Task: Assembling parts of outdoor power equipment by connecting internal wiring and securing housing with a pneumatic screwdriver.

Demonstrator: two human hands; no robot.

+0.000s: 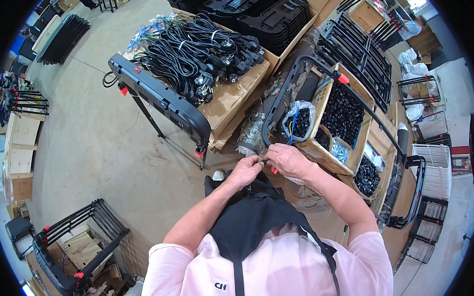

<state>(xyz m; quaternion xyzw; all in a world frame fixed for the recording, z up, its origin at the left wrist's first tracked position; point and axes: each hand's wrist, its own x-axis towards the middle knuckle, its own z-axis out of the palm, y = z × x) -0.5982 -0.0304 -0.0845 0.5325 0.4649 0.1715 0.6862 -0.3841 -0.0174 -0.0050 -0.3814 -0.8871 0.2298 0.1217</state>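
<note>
My left hand (248, 170) and my right hand (285, 159) meet in front of my dark apron (250, 213). Fingertips of both are pinched together on something small and dark, too hidden to name. A red piece (273, 169) shows just under my right hand. Right beside that hand, the bent end of a black tubular frame (265, 126) rises and arches over the parts boxes. A clear plastic bag (299, 121) of small black parts, with blue and yellow wires, stands close beyond it.
Bundled black power cords (191, 60) lie on a cardboard box (240, 103). A long black console on legs (161, 98) stands left of it. Cardboard boxes hold black knobs (344, 111) and bagged screws (340, 153). Stacked black frames (357, 58) lean at the far right.
</note>
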